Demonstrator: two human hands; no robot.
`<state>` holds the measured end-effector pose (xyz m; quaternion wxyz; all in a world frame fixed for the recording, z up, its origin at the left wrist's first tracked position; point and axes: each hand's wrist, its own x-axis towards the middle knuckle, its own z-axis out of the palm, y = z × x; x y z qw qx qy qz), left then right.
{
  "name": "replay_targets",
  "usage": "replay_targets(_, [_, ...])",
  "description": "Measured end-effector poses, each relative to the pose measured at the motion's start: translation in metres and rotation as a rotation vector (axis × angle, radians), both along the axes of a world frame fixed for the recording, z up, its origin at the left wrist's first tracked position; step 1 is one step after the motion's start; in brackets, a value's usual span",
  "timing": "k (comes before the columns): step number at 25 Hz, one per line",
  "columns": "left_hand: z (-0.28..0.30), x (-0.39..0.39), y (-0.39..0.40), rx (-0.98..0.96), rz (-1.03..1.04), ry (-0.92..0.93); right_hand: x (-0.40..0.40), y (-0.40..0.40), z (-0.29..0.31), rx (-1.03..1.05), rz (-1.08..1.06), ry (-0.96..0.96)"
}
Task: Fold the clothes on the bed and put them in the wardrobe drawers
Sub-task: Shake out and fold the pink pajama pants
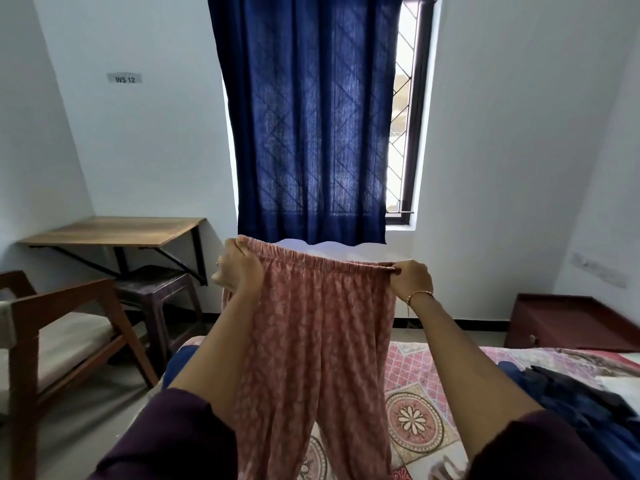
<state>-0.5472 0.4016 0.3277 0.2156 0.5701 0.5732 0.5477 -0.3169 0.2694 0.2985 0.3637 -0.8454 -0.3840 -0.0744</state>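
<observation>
1. We've got the pink printed trousers (322, 327) held up in the air in front of us, waistband stretched flat between both hands, legs hanging straight down over the bed (420, 396).
2. Our left hand (239, 268) is bunched around the left end of the elastic waistband, fingers curled into the fabric.
3. Our right hand (410, 280) pinches the right end of the waistband between thumb and curled fingers; there's a thin gold bangle (420, 295) on that wrist.
4. More clothes to deal with: a dark blue and black pile (575, 400) lies on the patterned bedsheet off to the right. Can't really tell what garments those are, it's just a heap at the frame edge.
5. Around the room: blue curtain (308, 116) over the window straight ahead, wall-mounted wooden desk (114, 232) and a wooden chair (52, 327) on the left, and a reddish-brown cabinet (568, 323) past the bed on the right.
</observation>
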Motion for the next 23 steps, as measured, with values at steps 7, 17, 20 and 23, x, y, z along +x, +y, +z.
replay_targets(7, [0.021, 0.010, -0.006, 0.297, 0.045, -0.512, -0.024, 0.012, 0.034, 0.727, 0.116, 0.089])
replay_targets(17, [0.139, 0.026, 0.014, 0.150, -0.644, -0.960, -0.091, 0.028, 0.167, 1.175, 0.839, 0.027])
replay_targets(20, [0.128, 0.073, -0.030, 0.020, -0.767, -0.785, -0.096, 0.048, 0.164, 0.852, 0.812, 0.046])
replay_targets(23, [0.123, 0.089, -0.039, -0.072, -0.733, -0.892, -0.091, 0.049, 0.153, 0.731, 0.757, 0.144])
